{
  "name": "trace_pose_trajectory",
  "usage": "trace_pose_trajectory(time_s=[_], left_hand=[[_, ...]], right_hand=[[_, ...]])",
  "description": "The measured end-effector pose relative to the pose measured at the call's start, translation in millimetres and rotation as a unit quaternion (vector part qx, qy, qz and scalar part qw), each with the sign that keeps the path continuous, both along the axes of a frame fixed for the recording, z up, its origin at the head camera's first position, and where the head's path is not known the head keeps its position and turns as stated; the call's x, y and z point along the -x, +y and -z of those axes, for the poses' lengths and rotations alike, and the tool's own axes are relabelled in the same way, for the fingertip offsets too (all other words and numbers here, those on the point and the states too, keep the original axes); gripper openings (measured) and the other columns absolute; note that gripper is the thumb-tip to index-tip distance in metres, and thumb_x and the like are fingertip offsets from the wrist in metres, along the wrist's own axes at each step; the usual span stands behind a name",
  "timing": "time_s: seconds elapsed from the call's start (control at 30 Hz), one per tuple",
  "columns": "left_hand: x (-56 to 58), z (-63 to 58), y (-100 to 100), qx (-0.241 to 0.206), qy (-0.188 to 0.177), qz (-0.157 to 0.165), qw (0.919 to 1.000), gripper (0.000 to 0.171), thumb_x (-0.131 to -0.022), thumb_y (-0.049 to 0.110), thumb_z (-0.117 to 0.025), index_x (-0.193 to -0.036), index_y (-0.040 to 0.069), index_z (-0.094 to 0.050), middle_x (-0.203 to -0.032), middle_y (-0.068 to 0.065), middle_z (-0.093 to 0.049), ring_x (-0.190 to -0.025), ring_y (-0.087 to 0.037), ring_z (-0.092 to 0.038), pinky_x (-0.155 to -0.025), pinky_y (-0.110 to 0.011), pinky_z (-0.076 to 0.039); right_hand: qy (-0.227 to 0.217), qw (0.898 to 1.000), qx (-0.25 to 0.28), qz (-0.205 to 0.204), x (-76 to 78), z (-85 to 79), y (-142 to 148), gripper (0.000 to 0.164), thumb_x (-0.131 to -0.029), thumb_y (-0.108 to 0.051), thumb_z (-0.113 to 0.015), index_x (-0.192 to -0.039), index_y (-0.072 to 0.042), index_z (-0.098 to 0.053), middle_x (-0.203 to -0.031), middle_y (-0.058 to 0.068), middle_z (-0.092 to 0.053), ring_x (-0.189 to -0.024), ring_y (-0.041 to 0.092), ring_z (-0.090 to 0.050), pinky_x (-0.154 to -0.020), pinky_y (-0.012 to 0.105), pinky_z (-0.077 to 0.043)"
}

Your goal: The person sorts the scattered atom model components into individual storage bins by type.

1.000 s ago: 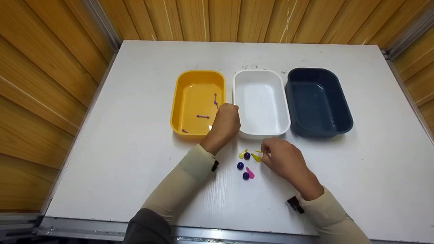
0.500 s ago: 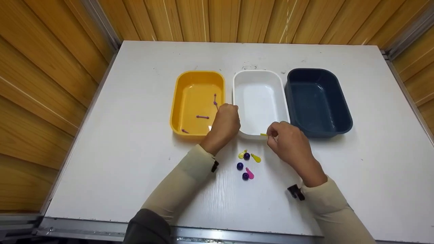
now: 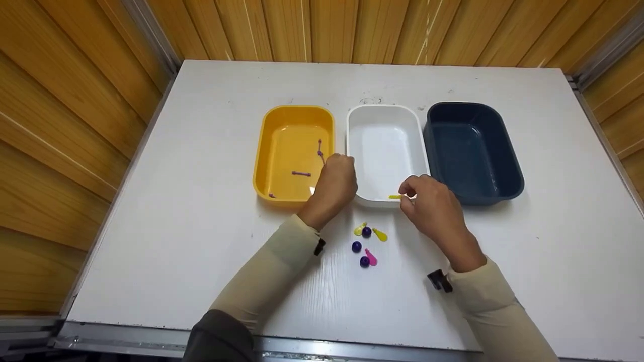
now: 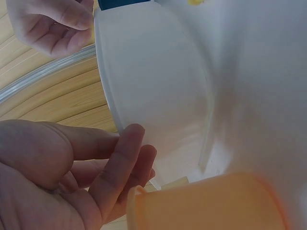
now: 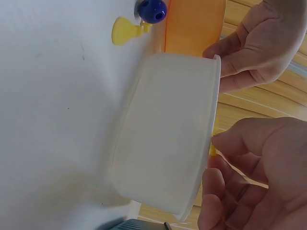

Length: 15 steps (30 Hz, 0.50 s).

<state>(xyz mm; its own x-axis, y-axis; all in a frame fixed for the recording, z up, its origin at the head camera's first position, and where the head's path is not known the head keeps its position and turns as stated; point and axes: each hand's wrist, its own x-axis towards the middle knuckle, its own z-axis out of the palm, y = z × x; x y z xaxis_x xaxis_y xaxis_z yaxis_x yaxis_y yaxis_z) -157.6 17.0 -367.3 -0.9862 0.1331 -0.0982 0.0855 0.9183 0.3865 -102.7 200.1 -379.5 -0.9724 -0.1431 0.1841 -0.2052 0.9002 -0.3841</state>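
Note:
My left hand [image 3: 336, 180] is at the near left corner of the white bin [image 3: 387, 113], with fingers and thumb gripping its rim [image 4: 111, 103]. Over the near rim of that bin, my right hand [image 3: 433, 213] pinches a small slim yellow plastic piece [image 3: 395, 196] between thumb and fingertips. Most of the piece's yellow end [image 5: 212, 150] is hidden by the rim and fingers in the right wrist view. In front of the bin lie yellow drop-shaped pieces [image 3: 381, 235], a pink one [image 3: 371, 257] and several dark purple beads [image 3: 356, 247].
To the left, a yellow bin [image 3: 282, 151] contains several thin purple sticks [image 3: 301, 174]. A dark blue bin [image 3: 473, 151] stands close to the white bin's right side. All three rest on a white table [image 3: 176, 226] with wood-panelled walls [image 3: 327, 30] around it.
My right hand has carried the slim yellow piece from beside the loose pieces up and forward over the white bin's near rim. The left hand has stayed in place.

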Motion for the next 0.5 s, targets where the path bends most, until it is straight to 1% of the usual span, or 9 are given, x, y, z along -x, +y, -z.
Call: trace_pose_trajectory(time_s=[0.1, 0.2, 0.4, 0.5], left_hand=[[0.2, -0.2, 0, 0.007, 0.001, 0.001, 1.0000, 0.024, -0.094, 0.008, -0.054, -0.113, 0.002, -0.068, -0.098, -0.010, -0.066, -0.087, -0.018, -0.058, -0.080, -0.027, -0.053], [0.1, -0.5, 0, 0.011, -0.002, -0.001, 0.9999, 0.025, -0.094, 0.009, -0.054, -0.114, 0.002, -0.067, -0.097, -0.010, -0.065, -0.087, -0.018, -0.058, -0.080, -0.026, -0.053], [0.4, -1.0, 0, 0.027, 0.003, 0.007, 0.9996, 0.026, -0.094, 0.010, -0.054, -0.115, 0.003, -0.067, -0.097, -0.009, -0.066, -0.086, -0.018, -0.058, -0.077, -0.026, -0.052], [0.6, -0.9, 0, 0.020, 0.004, 0.007, 0.9998, 0.025, -0.094, 0.010, -0.055, -0.114, 0.003, -0.068, -0.096, -0.009, -0.066, -0.085, -0.018, -0.058, -0.077, -0.026, -0.052]], right_hand=[[-0.010, 1.000, 0.003, 0.001, -1.7, -0.5, 2, 0.011, -0.081, -0.008, -0.062, -0.090, -0.008, -0.068, -0.086, 0.012, -0.067, -0.077, 0.028, -0.063, -0.065, 0.044, -0.051], [-0.009, 1.000, 0.005, -0.002, -4.2, -1.2, 3, 0.010, -0.082, -0.009, -0.063, -0.090, -0.007, -0.068, -0.085, 0.012, -0.067, -0.076, 0.027, -0.062, -0.066, 0.043, -0.051], [0.003, 1.000, 0.007, -0.010, -13.3, 2.1, 3, 0.005, -0.081, -0.009, -0.067, -0.086, -0.009, -0.068, -0.080, 0.009, -0.069, -0.071, 0.024, -0.062, -0.061, 0.039, -0.049], [-0.001, 1.000, 0.002, -0.018, -18.5, 5.8, 0, 0.005, -0.081, -0.009, -0.067, -0.085, -0.009, -0.068, -0.078, 0.007, -0.068, -0.069, 0.022, -0.061, -0.060, 0.038, -0.048]])
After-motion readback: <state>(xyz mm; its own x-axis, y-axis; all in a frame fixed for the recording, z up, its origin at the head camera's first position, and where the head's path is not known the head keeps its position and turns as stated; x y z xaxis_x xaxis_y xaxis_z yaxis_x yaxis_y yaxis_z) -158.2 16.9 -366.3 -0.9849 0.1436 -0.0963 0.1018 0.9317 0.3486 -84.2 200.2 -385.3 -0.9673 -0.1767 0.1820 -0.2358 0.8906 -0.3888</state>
